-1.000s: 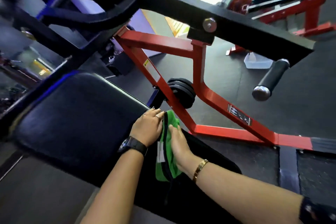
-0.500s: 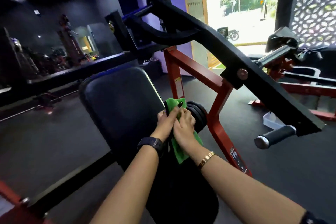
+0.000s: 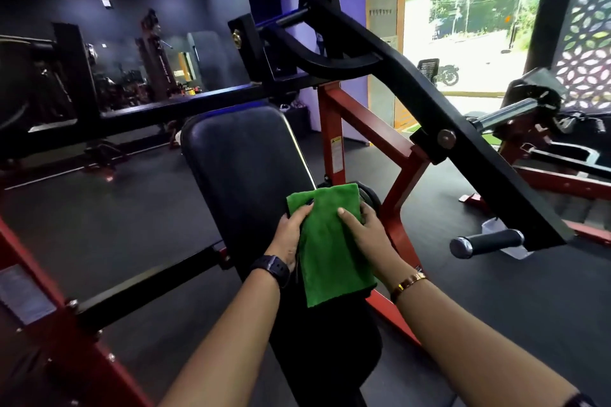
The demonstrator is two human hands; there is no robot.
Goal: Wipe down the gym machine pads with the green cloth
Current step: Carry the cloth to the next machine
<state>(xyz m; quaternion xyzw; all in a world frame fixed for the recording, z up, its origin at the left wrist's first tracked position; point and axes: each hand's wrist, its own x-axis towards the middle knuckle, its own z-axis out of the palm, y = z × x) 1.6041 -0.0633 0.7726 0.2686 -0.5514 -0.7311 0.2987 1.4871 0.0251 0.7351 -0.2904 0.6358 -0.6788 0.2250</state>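
The green cloth [image 3: 327, 241] is spread flat between both hands, just above the lower end of the black back pad [image 3: 244, 162]. My left hand [image 3: 292, 235] grips the cloth's left edge with the thumb on top. My right hand [image 3: 367, 231] holds its right edge, thumb pressed on the front. The black seat pad [image 3: 330, 340] lies below the cloth, partly hidden by my forearms.
A black lever arm [image 3: 439, 109] slopes down on the right and ends in a rubber grip handle [image 3: 486, 241]. The red machine frame [image 3: 363, 129] stands behind the cloth. Black weight plates [image 3: 372, 196] peek out at the cloth's right. Other machines stand at the left and right.
The cloth was bunched between my hands; now it is opened out flat and held up. The view has tilted up from the seat pad toward the back pad.
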